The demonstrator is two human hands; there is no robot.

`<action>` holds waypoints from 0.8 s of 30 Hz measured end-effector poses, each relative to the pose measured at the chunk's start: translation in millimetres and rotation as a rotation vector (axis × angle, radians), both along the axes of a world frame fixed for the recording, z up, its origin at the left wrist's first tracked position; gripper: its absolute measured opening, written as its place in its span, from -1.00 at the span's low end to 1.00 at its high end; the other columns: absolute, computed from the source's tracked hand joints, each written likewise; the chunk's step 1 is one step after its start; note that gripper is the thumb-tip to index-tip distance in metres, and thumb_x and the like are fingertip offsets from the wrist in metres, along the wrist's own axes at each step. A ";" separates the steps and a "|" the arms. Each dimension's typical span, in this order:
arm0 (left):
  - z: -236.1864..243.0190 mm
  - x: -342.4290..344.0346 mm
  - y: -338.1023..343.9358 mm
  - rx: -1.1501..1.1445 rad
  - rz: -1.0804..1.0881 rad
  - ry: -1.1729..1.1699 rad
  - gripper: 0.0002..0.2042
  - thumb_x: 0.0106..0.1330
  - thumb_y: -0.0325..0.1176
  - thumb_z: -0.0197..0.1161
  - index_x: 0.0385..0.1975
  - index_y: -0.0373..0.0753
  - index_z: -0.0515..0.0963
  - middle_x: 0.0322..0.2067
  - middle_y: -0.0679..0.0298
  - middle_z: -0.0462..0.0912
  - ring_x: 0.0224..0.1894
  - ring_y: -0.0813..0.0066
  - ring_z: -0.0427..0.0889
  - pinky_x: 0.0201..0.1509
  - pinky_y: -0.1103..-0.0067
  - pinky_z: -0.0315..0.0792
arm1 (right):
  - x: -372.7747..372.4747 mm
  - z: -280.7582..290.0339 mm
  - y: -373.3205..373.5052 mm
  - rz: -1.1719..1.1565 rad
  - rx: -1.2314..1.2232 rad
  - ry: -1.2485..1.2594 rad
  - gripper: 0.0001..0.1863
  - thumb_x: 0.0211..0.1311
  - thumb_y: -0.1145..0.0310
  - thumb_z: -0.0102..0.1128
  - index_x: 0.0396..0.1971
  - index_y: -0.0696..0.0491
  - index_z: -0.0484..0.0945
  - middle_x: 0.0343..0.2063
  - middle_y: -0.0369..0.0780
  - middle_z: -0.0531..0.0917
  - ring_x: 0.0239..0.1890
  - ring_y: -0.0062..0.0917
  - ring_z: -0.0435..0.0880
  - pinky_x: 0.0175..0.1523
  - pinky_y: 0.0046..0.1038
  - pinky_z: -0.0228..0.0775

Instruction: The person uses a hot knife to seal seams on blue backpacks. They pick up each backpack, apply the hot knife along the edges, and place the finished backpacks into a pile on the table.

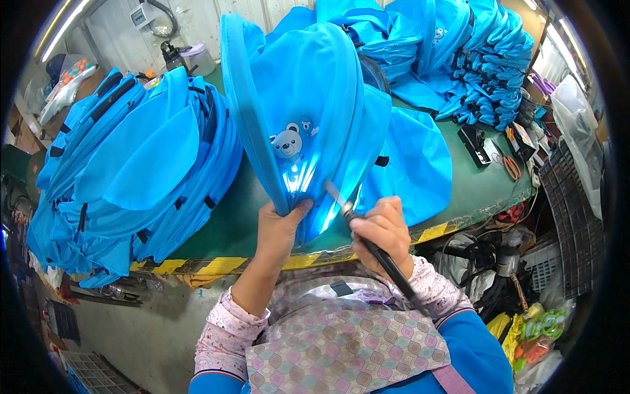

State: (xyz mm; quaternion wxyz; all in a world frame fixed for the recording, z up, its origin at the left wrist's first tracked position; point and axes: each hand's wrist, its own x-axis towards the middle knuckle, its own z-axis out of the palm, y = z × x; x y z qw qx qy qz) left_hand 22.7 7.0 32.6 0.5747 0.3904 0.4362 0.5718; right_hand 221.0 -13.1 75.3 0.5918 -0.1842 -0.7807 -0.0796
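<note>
A bright blue fabric canopy (308, 85) with a printed bear stands on the green table in front of me. My left hand (279, 226) is closed on the canopy's gathered lower corner, thumb pressed on top. To the right of that corner, my right hand (384, 230) is wrapped round a black-handled tool (387, 262). Its metal tip points up and left at the canopy's lower folds and is blurred, so I cannot tell its kind or whether it touches the cloth. Bright patches of light lie on the fabric near both hands.
A stack of blue canopies (138, 151) lies at the left; more blue canopies (485, 59) are piled at the back right. Orange-handled scissors (511, 167) and an open black box (474, 146) lie on the right. Yellow-black tape (223, 265) lines the table's front edge.
</note>
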 end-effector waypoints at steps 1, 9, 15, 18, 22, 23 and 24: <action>-2.9 0.2 0.6 0.042 0.001 0.011 -0.77 0.24 -0.49 0.43 -0.12 -0.31 0.65 -0.18 0.27 0.72 -0.18 0.53 0.66 -0.04 0.55 0.51 | 1.1 -0.3 3.6 -0.106 -0.023 -0.027 -0.60 0.00 0.38 0.45 -0.09 0.03 0.60 -0.37 -0.29 0.65 -0.31 -0.40 0.58 -0.17 -0.33 0.34; -32.1 -8.1 -34.4 0.606 0.253 0.255 -0.68 0.34 -0.45 0.34 0.03 -0.34 0.45 -0.12 0.30 0.54 -0.14 0.64 0.50 -0.10 0.63 0.42 | -6.3 -28.9 66.8 -0.202 -0.017 0.119 -0.29 -0.05 0.47 0.55 0.16 0.04 0.41 0.20 0.01 0.51 0.20 -0.02 0.46 0.24 -0.13 0.36; -38.0 -8.7 -27.2 0.277 0.202 0.192 -0.82 0.33 -0.49 0.34 -0.14 -0.29 0.51 -0.29 0.38 0.58 -0.32 0.69 0.51 -0.28 0.70 0.40 | -8.1 -11.2 32.7 -0.260 -0.078 0.112 -0.46 -0.03 0.63 0.46 0.03 0.11 0.53 -0.14 -0.08 0.69 -0.09 -0.20 0.60 0.02 -0.24 0.42; -32.2 1.7 -19.6 0.242 0.184 0.035 -0.82 0.31 -0.53 0.36 -0.20 -0.27 0.48 -0.28 0.34 0.60 -0.29 0.63 0.57 -0.27 0.67 0.44 | -11.3 -3.1 4.8 -0.008 -0.273 0.196 -0.65 0.03 0.58 0.37 -0.11 0.12 0.62 -0.50 -0.19 0.59 -0.47 -0.34 0.48 -0.31 -0.31 0.29; -18.2 8.1 -18.0 0.314 0.210 -0.022 -0.80 0.33 -0.52 0.34 -0.25 -0.21 0.41 -0.32 0.36 0.59 -0.31 0.70 0.53 -0.32 0.72 0.37 | -17.9 0.6 -3.9 0.074 -0.069 -0.001 -0.64 -0.05 0.50 0.34 -0.15 0.09 0.64 -0.63 -0.36 0.50 -0.62 -0.50 0.37 -0.43 -0.42 0.13; -14.6 7.4 -18.7 0.303 0.204 -0.021 -0.81 0.33 -0.52 0.34 -0.25 -0.21 0.41 -0.32 0.37 0.58 -0.32 0.71 0.52 -0.33 0.72 0.36 | -18.8 1.0 -3.2 0.082 -0.081 -0.047 -0.63 -0.09 0.51 0.34 -0.16 0.08 0.65 -0.65 -0.40 0.49 -0.63 -0.53 0.37 -0.43 -0.43 0.13; -11.9 8.2 -19.8 0.301 0.199 -0.039 -0.81 0.33 -0.51 0.34 -0.25 -0.20 0.41 -0.33 0.37 0.58 -0.32 0.72 0.51 -0.34 0.73 0.35 | -22.3 0.1 -2.1 0.086 -0.060 -0.055 -0.60 -0.16 0.51 0.34 -0.17 0.08 0.65 -0.67 -0.44 0.49 -0.64 -0.57 0.36 -0.44 -0.45 0.11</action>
